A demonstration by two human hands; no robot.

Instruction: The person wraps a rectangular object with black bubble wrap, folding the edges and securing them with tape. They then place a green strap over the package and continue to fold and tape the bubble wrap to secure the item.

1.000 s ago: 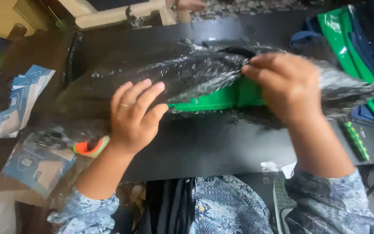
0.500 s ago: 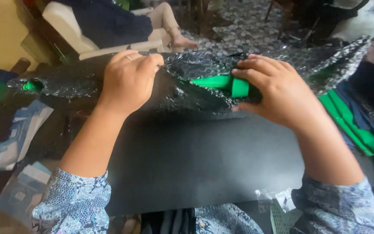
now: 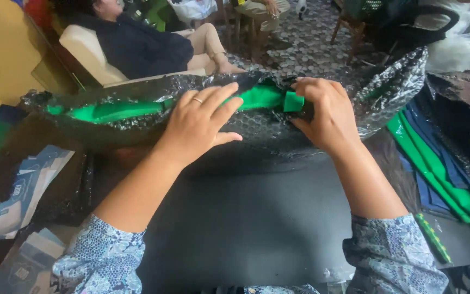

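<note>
Head view: left hand point(image 3: 199, 122) lies flat, open, on the bubble wrap point(image 3: 267, 136); right hand point(image 3: 322, 111) pinches the green cloth point(image 3: 262, 97) inside it. Keep the wrap taut.

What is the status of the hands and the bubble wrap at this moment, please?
Left hand flat on bubble wrap. Right hand pinching green fabric inside the wrap. Nothing in the way.

Left hand point(image 3: 199, 128) has moved off the bare black worktop point(image 3: 257, 218) up onto the black bubble-wrap bag point(image 3: 267, 133), fingers now spread flat on it, w/ the ring finger touching the green fabric point(image 3: 137, 110). Much more green shows along the bag's open edge vs. a sec ago. Right hand point(image 3: 325, 111) has shifted toward centre, now pinching a small folded green end point(image 3: 294, 101).
</note>
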